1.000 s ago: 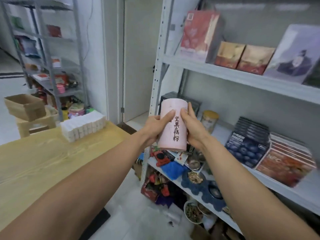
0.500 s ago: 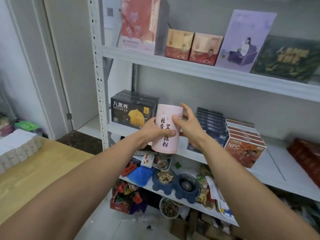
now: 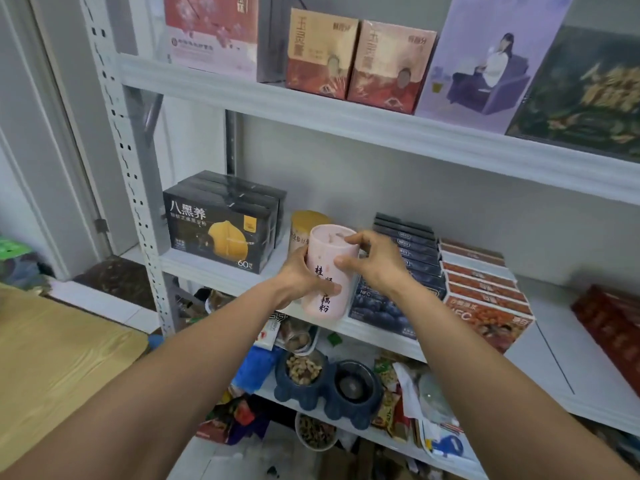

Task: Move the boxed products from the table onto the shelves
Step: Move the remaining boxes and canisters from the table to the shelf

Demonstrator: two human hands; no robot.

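Canister (image 3: 329, 245): pale pink cyl. w/ dark vertical lettering.

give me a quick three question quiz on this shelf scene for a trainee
1. True or false: the left hand and the right hand both hold the pink canister.
2. What stands right behind the canister? A) a yellow-topped jar B) a green bottle C) a white mug
3. Fill in: the black box on the middle shelf stands to the canister's ____ in the picture.
Key: 1 true; 2 A; 3 left.
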